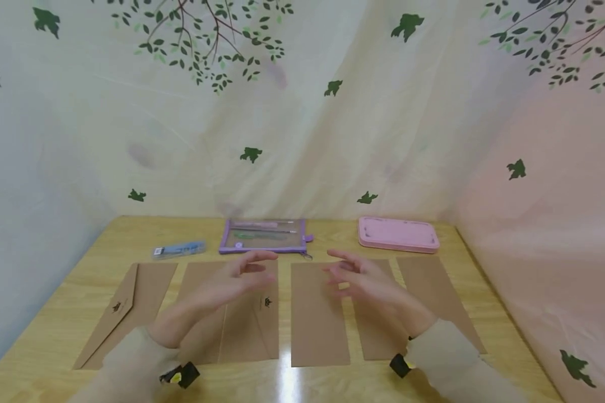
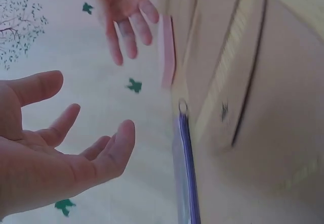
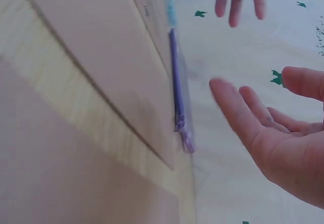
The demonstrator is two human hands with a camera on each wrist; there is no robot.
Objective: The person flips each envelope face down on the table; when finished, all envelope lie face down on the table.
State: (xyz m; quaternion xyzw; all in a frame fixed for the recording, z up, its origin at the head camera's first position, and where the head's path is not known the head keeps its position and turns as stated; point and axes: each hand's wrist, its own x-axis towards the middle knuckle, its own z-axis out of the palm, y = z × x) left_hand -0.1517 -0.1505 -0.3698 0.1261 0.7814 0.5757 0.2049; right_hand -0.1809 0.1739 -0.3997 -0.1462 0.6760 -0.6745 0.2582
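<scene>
My left hand [image 1: 234, 285] hovers over the brown paper envelopes [image 1: 249, 341] left of the middle, its fingers loosely bent and holding nothing. Facing it, my right hand [image 1: 368, 285] hangs in the air above the brown envelopes [image 1: 319, 324] on the right, also with nothing in it. A gap separates the two hands, palms turned inward in both wrist views. At the far left lies an envelope [image 1: 153, 291] with its pointed flap and small dark emblem facing up. Another brown envelope [image 1: 433, 296] lies at the far right. My forearms cover parts of the inner ones.
Behind the envelopes lies a clear pouch with purple edging [image 1: 262, 251], with pens inside. To its left is a slim clear pack with blue contents [image 1: 178, 249]; to its right, a pink case [image 1: 398, 234]. A leaf-printed cloth [image 1: 307, 123] hangs behind the wooden table [image 1: 45, 341].
</scene>
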